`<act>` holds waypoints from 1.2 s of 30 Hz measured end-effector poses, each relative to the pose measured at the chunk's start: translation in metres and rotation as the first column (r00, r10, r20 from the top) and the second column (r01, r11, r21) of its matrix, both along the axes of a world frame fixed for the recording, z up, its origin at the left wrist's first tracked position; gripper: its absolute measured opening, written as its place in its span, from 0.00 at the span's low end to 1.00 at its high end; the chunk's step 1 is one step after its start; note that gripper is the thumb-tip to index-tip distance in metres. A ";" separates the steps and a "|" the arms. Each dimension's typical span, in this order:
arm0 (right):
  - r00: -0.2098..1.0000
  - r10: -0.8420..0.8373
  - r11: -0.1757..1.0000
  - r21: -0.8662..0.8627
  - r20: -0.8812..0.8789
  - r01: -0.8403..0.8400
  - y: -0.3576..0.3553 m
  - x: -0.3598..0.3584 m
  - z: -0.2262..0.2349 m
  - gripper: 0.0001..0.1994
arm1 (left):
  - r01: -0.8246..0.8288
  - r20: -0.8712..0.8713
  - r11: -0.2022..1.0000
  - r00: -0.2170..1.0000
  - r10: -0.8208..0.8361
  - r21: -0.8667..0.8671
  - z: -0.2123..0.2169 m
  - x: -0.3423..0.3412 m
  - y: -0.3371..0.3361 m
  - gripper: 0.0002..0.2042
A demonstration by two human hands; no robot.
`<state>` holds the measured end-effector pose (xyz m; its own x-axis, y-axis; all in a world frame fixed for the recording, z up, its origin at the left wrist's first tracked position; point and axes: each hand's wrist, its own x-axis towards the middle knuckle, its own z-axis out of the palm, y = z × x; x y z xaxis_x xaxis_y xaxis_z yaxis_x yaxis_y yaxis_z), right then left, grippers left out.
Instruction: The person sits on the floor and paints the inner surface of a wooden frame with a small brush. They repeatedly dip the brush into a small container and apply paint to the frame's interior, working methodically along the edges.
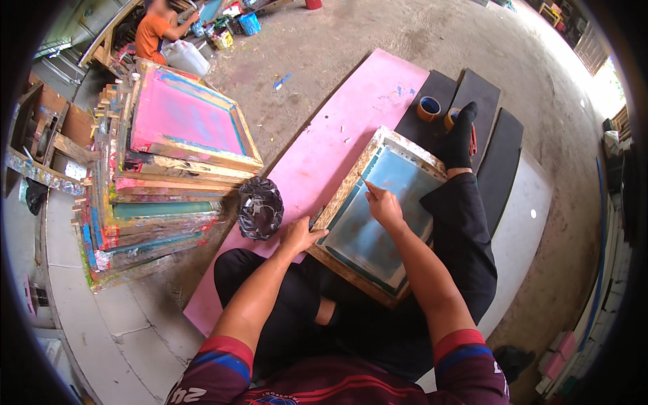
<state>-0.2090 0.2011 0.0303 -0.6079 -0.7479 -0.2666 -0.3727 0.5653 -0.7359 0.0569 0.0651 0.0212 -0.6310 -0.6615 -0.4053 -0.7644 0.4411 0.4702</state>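
A screen printing frame (345, 191) with a worn wooden border and blue-grey mesh lies tilted across my lap. My left hand (302, 237) grips its left border near the close corner, thumb on top and fingers around the outer side. Over the mesh, my right hand (385, 206) is closed, its fingertips at the inner edge of the left border. Something thin seems to stick out from those fingertips, too small to make out. A black plastic bag (260, 208), shaped like an open container, stands just left of my left hand.
Several paint-stained frames (196, 115) are stacked at the left. I sit on a pink board (358, 101) beside dark boards (498, 158). Tape rolls (428, 109) lie near my black-socked foot (460, 138). A person in orange (154, 34) sits at the far left by paint containers.
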 end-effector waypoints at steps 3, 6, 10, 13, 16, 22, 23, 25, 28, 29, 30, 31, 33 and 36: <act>0.895 -0.096 0.988 -0.068 0.436 0.139 -0.005 -0.008 -0.020 0.24 | 0.002 -0.014 1.000 1.000 -0.002 0.008 0.001 -0.001 0.003 0.36; 0.946 -0.053 0.950 -0.275 0.320 0.146 -0.008 -0.014 -0.036 0.25 | 0.001 -0.023 1.000 1.000 -0.002 -0.010 0.005 -0.008 0.003 0.35; 0.701 -0.143 0.972 -0.036 0.699 0.234 -0.009 -0.009 -0.013 0.26 | -0.019 -0.005 0.999 1.000 0.019 -0.029 -0.003 0.004 0.002 0.34; 0.758 -0.168 0.971 -0.026 0.630 0.236 0.000 -0.017 -0.010 0.27 | -0.005 -0.009 1.000 1.000 0.005 -0.001 -0.004 0.000 0.001 0.36; 0.937 -0.117 0.989 -0.045 0.328 0.139 0.012 -0.010 -0.010 0.25 | 0.000 -0.024 1.000 1.000 0.001 0.025 -0.003 -0.002 0.001 0.38; 0.993 -0.049 0.998 0.042 -0.106 0.054 0.016 0.017 0.015 0.21 | -0.006 -0.045 1.000 0.999 0.006 0.003 -0.001 0.001 0.003 0.37; 0.988 -0.051 0.997 0.046 -0.144 0.058 0.015 0.020 0.019 0.20 | -0.003 -0.034 1.000 0.999 0.002 -0.016 0.001 0.000 0.004 0.37; 0.978 -0.046 0.997 0.058 -0.204 0.059 0.015 0.022 0.025 0.19 | -0.008 -0.023 1.000 1.000 0.008 -0.017 0.006 -0.003 0.005 0.36; 0.967 -0.019 0.995 0.092 -0.252 0.044 0.012 0.023 0.032 0.18 | -0.008 -0.001 1.000 1.000 0.008 -0.023 0.010 -0.006 0.006 0.36; 0.965 -0.011 0.994 0.104 -0.260 0.039 0.011 0.023 0.036 0.18 | -0.006 0.006 1.000 1.000 0.006 -0.026 0.010 -0.006 0.006 0.36; 0.964 0.000 0.993 0.117 -0.265 0.032 0.009 0.025 0.040 0.17 | -0.006 -0.002 1.000 1.000 0.006 -0.020 0.006 -0.004 0.005 0.36; 0.960 0.012 0.992 0.127 -0.279 0.025 0.006 0.027 0.042 0.17 | -0.006 -0.010 1.000 1.000 0.006 -0.014 0.001 -0.001 0.004 0.37; 0.951 0.032 0.988 0.153 -0.307 0.016 0.002 0.027 0.045 0.17 | -0.005 -0.016 1.000 1.000 0.004 -0.012 -0.002 0.000 0.005 0.38; 0.950 0.054 0.983 0.184 -0.308 0.004 -0.003 0.028 0.050 0.18 | -0.005 0.000 1.000 1.000 0.005 -0.004 0.003 -0.001 0.008 0.38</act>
